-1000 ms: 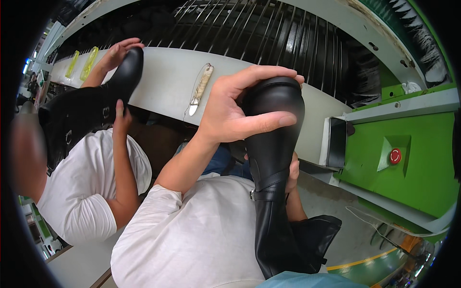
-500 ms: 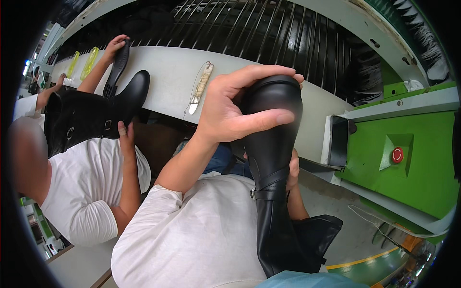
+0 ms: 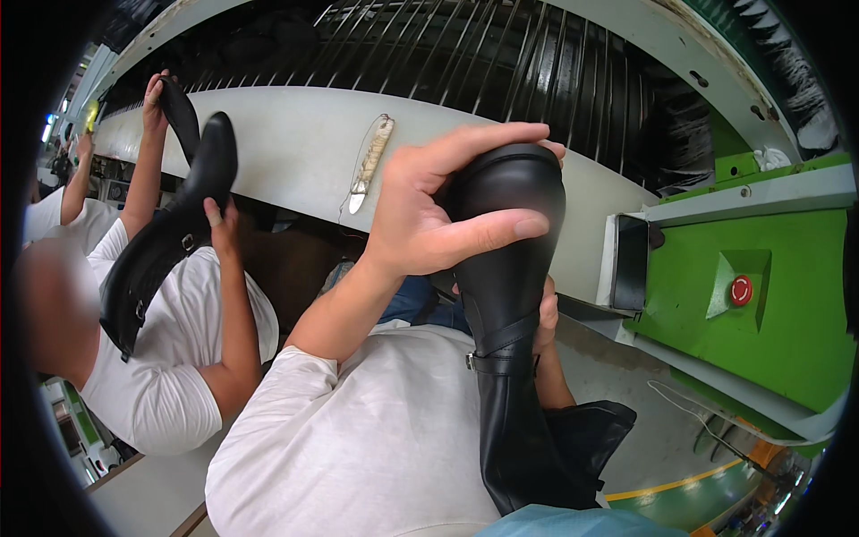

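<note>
A tall black boot [image 3: 506, 295] with a strap and a small buckle lies against my front, its toe pointing away and its shaft hanging toward my lap. My left hand [image 3: 438, 201] is wrapped round the toe end, thumb over the upper and fingers at the front edge of the sole. From behind the boot, my right hand [image 3: 546, 318] grips its far side near the ankle; most of those fingers are hidden. The boot's underside does not show.
A white-wrapped knife-like tool [image 3: 371, 166] with a thread lies on the white bench [image 3: 295, 134]. Beyond run dark conveyor rods [image 3: 429, 54]. At left a co-worker holds another black boot [image 3: 183, 215] and a black sole [image 3: 182, 116]. A green machine [image 3: 698, 322] with a red button stands right.
My hands and boot have stayed almost still. The co-worker's boot has swung upright and left, and their sole has moved left, apart from the boot.
</note>
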Demonstrator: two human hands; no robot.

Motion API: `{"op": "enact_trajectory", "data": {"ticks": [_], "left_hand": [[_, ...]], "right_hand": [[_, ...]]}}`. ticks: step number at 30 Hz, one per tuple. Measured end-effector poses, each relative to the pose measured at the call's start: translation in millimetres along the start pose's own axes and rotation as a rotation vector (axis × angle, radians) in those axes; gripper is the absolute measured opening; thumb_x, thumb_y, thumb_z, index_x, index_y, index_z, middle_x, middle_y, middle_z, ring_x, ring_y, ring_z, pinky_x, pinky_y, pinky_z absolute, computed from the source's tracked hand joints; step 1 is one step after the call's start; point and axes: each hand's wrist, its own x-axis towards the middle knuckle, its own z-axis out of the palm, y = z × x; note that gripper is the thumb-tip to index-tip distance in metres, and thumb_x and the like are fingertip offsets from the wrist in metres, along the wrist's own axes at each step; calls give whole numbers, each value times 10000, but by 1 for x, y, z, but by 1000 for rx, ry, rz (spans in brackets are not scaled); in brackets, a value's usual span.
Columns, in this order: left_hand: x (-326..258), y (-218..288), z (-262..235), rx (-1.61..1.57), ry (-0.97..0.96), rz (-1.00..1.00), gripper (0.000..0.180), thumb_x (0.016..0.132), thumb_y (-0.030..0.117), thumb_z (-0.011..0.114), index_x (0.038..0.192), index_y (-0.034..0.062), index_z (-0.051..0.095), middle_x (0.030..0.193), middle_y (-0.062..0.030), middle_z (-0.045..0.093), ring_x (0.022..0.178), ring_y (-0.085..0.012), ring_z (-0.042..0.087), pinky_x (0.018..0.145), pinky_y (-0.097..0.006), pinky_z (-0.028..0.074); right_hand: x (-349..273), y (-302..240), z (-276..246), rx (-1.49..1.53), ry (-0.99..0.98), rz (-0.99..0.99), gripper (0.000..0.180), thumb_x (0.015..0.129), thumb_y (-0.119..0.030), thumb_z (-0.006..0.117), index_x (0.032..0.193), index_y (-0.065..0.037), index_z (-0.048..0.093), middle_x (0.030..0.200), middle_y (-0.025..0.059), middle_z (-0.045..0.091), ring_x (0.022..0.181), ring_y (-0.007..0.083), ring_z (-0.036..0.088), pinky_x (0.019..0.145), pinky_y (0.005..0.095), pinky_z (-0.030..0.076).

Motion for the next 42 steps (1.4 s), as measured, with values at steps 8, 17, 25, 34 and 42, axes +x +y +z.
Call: {"op": "enact_trajectory", "data": {"ticks": [8,17,25,34,42], "left_hand": [[-4,8,2,51,-32,-11,667,876,132,936,1460,-102,715,1307,-289,824,1175,-361,832,1039,-460,678],[2,40,-2,241,-112,-28,590,837,132,971,1326,-102,739,1228,-292,839,1102,-366,851,1006,-463,688],[-13,57,-5,151,54,-24,671,811,190,971,1345,-111,699,1224,-321,821,1130,-424,839,1007,-515,688],[-48,18,-21,-179,213,-15,716,866,180,950,1438,-83,609,1401,-368,743,1282,-508,765,1129,-606,618],[-63,35,-73,365,-383,-350,998,723,137,1074,1585,-106,635,1546,-273,732,1436,-335,722,1236,-438,550]], "right_hand": [[0,-5,0,18,-9,11,1202,972,-953,558,1500,125,608,1271,244,773,1103,279,784,929,377,631],[10,-43,12,-171,-13,-12,1249,900,-953,677,1566,100,585,1303,149,766,1178,224,741,1013,354,578],[-14,-14,-9,-342,279,-177,763,1172,-582,550,1492,106,631,1244,202,787,1197,283,759,1087,415,574],[-7,13,-25,-908,337,-670,419,1045,10,759,1462,21,727,1436,259,726,1296,380,726,1174,457,563],[9,-93,-66,-1161,-28,-777,493,863,48,905,1313,-149,864,1424,211,720,1188,371,731,992,419,621]]}}
